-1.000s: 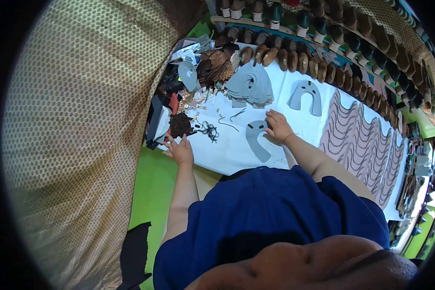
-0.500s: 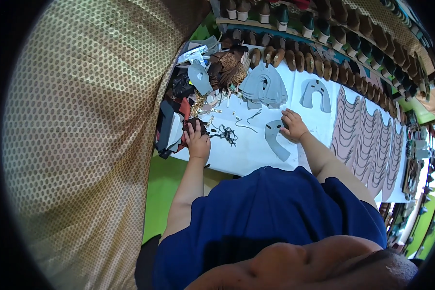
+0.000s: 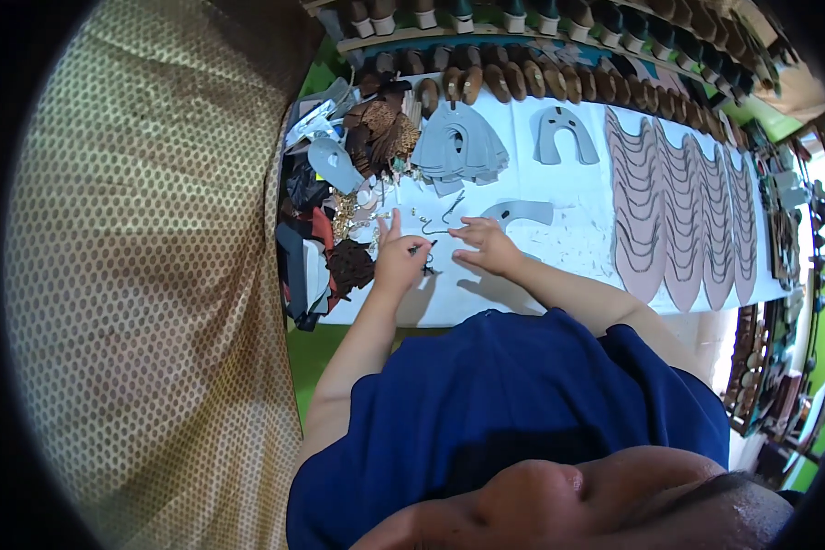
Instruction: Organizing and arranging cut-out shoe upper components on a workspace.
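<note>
My left hand is over the table, thumb and forefinger pinched on a thin black cord from a small tangle; its other fingers stretch upward. My right hand hovers just to the right with its fingers apart and nothing visible in them. Beyond the hands lie two loose dark cord pieces. A grey curved shoe-upper piece lies flat just past my right hand. To the left of my left hand is a crumpled dark brown bundle.
A fanned stack of grey upper pieces and another U-shaped grey piece lie farther back. Overlapping pinkish pieces cover the right side. Scraps and brown leather pieces crowd the left. Wooden shoe lasts line the back edge.
My left hand has moved right onto the black cord tangle and pinched a cord. My right hand has left the grey curved piece, which now lies turned, and come toward the left hand.
</note>
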### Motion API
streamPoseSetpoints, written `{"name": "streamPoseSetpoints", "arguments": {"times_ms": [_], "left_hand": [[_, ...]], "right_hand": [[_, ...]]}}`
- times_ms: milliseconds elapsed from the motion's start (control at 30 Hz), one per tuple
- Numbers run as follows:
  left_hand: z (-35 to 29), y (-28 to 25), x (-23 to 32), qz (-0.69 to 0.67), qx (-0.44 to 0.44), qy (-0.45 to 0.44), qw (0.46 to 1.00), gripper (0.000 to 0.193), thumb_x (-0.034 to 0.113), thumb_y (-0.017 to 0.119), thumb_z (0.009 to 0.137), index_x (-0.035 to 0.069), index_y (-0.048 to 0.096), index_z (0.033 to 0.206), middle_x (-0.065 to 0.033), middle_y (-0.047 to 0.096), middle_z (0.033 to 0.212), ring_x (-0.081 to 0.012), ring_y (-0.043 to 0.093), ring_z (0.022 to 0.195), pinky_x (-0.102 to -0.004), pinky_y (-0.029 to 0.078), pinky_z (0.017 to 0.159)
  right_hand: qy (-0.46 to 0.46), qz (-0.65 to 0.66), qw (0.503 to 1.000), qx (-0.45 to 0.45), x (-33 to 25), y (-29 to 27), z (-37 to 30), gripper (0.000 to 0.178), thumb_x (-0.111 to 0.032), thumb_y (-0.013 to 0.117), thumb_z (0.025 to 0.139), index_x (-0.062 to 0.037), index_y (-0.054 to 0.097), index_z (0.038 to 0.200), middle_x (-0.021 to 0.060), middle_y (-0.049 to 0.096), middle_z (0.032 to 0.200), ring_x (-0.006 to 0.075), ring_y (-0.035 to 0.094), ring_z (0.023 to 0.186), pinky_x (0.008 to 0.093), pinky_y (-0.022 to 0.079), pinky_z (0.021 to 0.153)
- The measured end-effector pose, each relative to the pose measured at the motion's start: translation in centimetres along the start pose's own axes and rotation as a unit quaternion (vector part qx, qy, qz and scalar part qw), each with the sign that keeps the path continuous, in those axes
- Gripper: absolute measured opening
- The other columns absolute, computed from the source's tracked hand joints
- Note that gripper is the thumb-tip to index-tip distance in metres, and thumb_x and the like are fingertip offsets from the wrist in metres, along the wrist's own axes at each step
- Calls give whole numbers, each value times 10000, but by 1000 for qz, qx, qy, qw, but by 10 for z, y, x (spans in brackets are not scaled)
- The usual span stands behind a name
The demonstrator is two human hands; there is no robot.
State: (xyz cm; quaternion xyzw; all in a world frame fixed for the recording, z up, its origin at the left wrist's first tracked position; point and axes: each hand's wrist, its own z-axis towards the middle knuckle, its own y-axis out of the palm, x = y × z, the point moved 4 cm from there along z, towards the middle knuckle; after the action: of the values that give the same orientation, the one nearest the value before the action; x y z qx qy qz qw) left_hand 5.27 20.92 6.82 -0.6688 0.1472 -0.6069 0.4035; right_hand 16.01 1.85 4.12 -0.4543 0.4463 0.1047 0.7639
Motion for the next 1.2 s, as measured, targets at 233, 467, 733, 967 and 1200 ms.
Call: {"name": "streamPoseSetpoints", "arguments": {"times_ms": [233, 467, 733, 967, 1200], "left_hand": [[17, 68, 42, -17, -64, 85, 994, 103, 262, 756, 789, 183, 779, 850, -289, 327, 1551, -553, 201, 1447, -551, 253, 1160], [10, 110, 48, 110, -173, 87, 975, 446, 348, 719, 850, 235, 655, 1277, -273, 144, 1623, -525, 57, 1489, -643, 187, 1144], [0, 121, 41, 268, -233, 140, 924, 617, 479, 664, 871, 310, 509, 1444, -203, 105, 1648, -493, 10, 1502, -722, 49, 1119], [-1, 125, 38, 243, -187, 136, 942, 552, 448, 671, 869, 309, 565, 1392, -204, 121, 1644, -496, 29, 1500, -724, 49, 1120], [-1, 128, 38, 241, -187, 126, 944, 551, 436, 672, 870, 318, 563, 1396, -209, 116, 1643, -496, 24, 1500, -720, 50, 1122]], "right_hand": [[129, 100, 983, 85, 30, -9, -38, 223, -292, 765, 822, -108, 787, 945, 122, 729, 1035, 280, 600, 1176, 410, 459, 984], [148, -2, 981, 122, 64, -33, -60, 106, -204, 768, 786, -119, 767, 849, 79, 707, 1024, 288, 586, 1172, 427, 448, 1012], [-76, -258, 952, 147, 65, -34, -48, 109, -204, 744, 756, -189, 732, 863, -30, 650, 1111, 228, 530, 1258, 654, 222, 1126], [-107, -292, 949, 52, 73, -25, -55, 102, -190, 666, 808, -187, 722, 893, -56, 686, 1067, 190, 544, 1251, 627, 239, 1131], [-151, -296, 943, 37, 72, -27, -55, 110, -194, 667, 797, -154, 708, 891, -50, 709, 1065, 173, 589, 1178, 580, 305, 1108]]}}
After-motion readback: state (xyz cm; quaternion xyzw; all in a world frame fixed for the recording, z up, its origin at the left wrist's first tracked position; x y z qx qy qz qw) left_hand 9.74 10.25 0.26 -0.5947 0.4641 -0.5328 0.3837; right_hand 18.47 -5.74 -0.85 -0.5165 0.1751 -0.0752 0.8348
